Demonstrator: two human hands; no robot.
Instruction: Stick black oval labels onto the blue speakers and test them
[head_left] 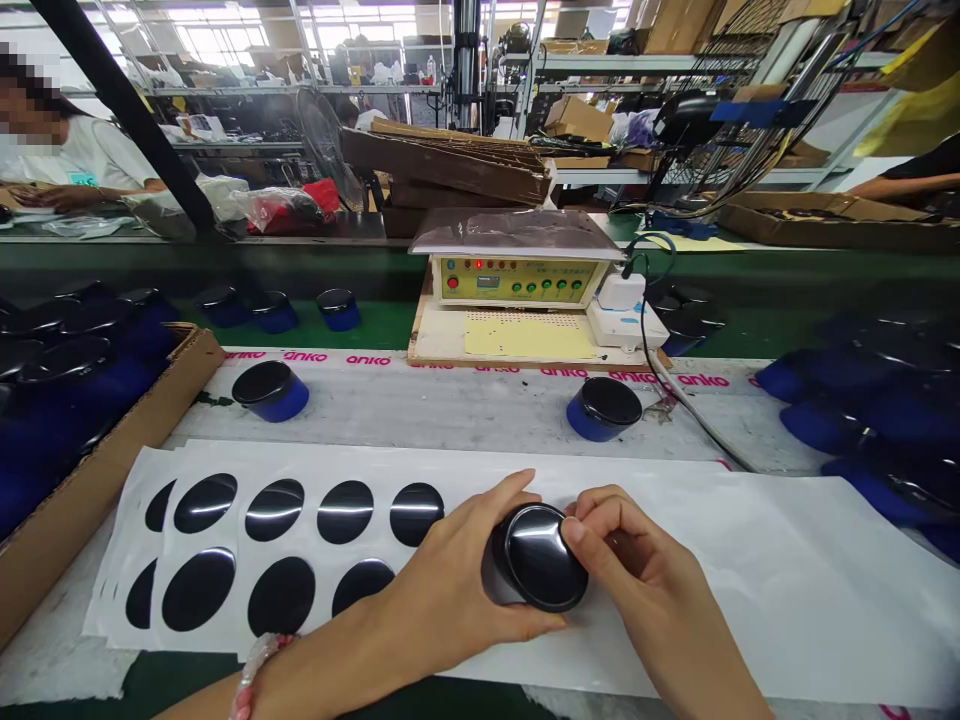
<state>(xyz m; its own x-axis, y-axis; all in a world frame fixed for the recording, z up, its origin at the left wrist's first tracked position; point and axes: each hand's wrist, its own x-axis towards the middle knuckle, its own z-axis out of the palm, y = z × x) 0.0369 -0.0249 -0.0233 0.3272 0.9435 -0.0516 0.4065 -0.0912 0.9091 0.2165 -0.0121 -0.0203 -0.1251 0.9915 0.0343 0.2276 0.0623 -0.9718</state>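
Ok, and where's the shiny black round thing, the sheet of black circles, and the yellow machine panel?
Round black piece [541, 558], head view, on its shiny top.
Sheet of black circles [240, 461], head view, on its white margin.
Yellow control panel [517, 282], head view, on its front face.

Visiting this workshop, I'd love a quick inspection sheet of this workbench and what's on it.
surface: white bench top with pink "anko" lettering along its far edge.
job's things: glossy black round cap held between both hands; white sheet of black oval stickers beneath them.
clutter: blue cylinders with black tops on the bench; cardboard tray of more at left.
hands: left hand wears a beaded bracelet; right hand pinches the cap's edge.
cables: black cable runs down past a white adapter.
surroundings: yellow-panelled control box, seated person, shelves.
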